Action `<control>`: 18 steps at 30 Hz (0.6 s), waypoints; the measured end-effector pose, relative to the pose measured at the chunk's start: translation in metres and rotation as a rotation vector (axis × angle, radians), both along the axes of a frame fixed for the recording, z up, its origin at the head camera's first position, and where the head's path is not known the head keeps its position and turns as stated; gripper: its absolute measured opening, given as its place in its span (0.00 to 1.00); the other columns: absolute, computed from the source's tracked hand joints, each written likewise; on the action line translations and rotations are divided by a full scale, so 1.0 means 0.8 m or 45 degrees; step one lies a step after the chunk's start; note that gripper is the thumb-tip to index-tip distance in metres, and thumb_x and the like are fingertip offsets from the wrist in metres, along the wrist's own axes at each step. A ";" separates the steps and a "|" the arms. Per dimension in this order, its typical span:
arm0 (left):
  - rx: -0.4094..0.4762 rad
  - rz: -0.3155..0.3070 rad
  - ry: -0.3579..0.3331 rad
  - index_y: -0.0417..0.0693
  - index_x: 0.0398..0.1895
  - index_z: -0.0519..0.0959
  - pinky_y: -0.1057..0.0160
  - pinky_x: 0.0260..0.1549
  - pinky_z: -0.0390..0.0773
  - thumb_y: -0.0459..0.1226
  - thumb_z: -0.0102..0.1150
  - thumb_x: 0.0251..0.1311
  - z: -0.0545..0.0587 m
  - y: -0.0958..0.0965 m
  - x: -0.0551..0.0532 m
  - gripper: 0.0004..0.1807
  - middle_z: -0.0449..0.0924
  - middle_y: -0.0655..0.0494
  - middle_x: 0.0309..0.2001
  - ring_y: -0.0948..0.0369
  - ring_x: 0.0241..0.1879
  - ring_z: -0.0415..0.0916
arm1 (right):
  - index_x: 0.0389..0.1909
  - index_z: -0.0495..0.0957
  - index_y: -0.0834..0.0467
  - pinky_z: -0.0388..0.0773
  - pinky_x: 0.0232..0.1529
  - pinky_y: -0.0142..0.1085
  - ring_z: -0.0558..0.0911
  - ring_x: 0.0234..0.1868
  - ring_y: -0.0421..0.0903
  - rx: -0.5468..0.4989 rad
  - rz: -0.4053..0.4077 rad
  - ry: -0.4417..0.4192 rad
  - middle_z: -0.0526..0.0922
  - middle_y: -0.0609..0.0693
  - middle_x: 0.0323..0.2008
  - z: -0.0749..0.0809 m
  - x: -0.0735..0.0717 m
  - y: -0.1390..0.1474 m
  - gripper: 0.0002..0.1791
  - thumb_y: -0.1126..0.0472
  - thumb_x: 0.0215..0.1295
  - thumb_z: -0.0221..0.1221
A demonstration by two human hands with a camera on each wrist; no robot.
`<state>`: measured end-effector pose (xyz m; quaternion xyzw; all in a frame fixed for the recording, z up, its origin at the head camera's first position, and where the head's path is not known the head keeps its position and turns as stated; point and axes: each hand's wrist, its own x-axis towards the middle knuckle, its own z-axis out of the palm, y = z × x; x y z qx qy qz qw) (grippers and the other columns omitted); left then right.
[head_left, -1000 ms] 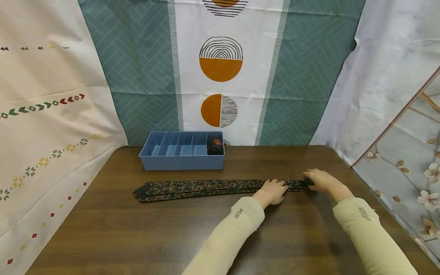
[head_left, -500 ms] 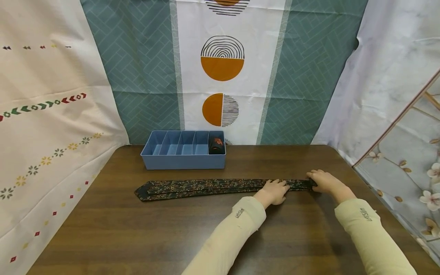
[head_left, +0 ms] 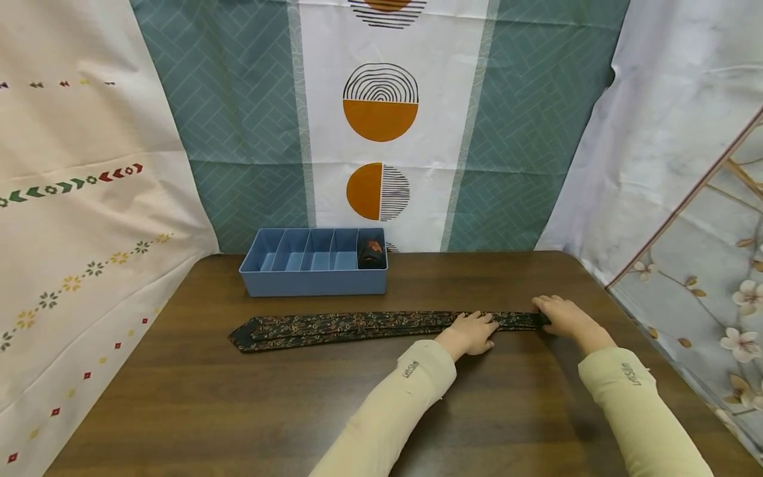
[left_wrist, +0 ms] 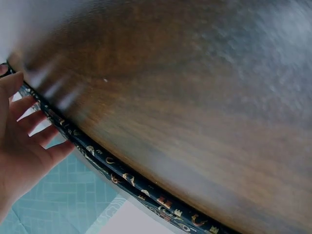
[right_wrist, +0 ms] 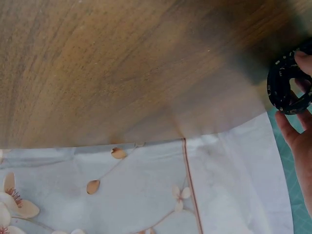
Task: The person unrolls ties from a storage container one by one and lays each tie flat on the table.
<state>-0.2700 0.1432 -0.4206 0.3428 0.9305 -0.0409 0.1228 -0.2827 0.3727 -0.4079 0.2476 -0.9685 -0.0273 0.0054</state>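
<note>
A dark patterned necktie [head_left: 357,324] lies stretched across the table, doubled lengthwise, its pointed end at the left. My left hand [head_left: 471,332] rests on it right of its middle. In the left wrist view, the fingers of that left hand [left_wrist: 27,141] are spread and nearly straight, touching the tie's edge. At the tie's right end is my right hand [head_left: 563,317]. The right wrist view has this right hand [right_wrist: 303,156] at the edge of the picture, thumb and fingers around a small curled loop of the necktie [right_wrist: 278,87].
Behind the tie stands a blue divided box [head_left: 316,283]. Its rightmost compartment holds a dark rolled item [head_left: 372,253] with an orange-red motif. Patterned cloths [head_left: 381,199] hang behind and beside the brown wooden table [head_left: 268,411].
My right hand has shifted slightly right at the tie's end, and its fingers have drawn closer around it. The left hand and the box stay in place; the view sways slightly.
</note>
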 end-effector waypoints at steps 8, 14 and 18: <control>0.006 0.004 -0.010 0.70 0.73 0.52 0.62 0.71 0.53 0.53 0.40 0.70 -0.004 0.000 -0.002 0.29 0.46 0.68 0.74 0.66 0.74 0.45 | 0.39 0.76 0.68 0.77 0.38 0.57 0.77 0.42 0.65 0.068 -0.013 0.004 0.79 0.64 0.41 0.004 -0.002 0.005 0.19 0.71 0.44 0.70; 0.022 0.009 -0.011 0.69 0.72 0.54 0.62 0.71 0.54 0.52 0.41 0.70 -0.001 0.001 -0.002 0.28 0.48 0.68 0.74 0.66 0.74 0.45 | 0.35 0.77 0.64 0.76 0.38 0.58 0.78 0.40 0.62 0.091 -0.026 0.049 0.79 0.59 0.37 0.006 -0.002 0.011 0.16 0.72 0.43 0.69; 0.025 0.007 -0.023 0.68 0.72 0.54 0.62 0.71 0.54 0.52 0.42 0.70 0.001 0.001 -0.001 0.28 0.48 0.68 0.74 0.66 0.74 0.45 | 0.35 0.77 0.64 0.75 0.39 0.59 0.79 0.40 0.62 0.097 -0.033 0.059 0.79 0.59 0.37 0.005 0.000 0.016 0.15 0.71 0.43 0.68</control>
